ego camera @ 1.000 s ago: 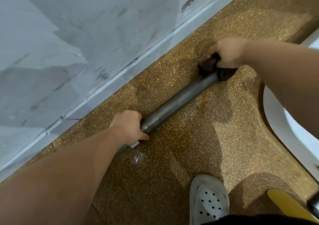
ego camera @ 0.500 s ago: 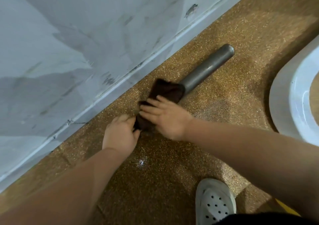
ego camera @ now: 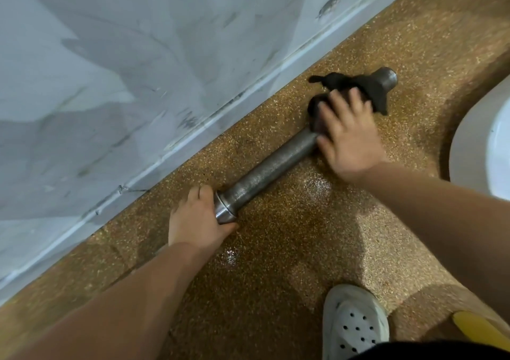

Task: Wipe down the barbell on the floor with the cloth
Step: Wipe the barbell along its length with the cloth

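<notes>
Right hand [ego camera: 350, 138] flat on cloth [ego camera: 369, 90] over barbell [ego camera: 276, 166]

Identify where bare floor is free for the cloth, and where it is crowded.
Bare: speckled brown floor between the grey steel barbell and the white perforated clog, and past its far end toward the white curved fixture. Crowded: the narrow strip by the white skirting, and the bar ends, where the right hand presses the dark cloth and the left hand grips.
</notes>
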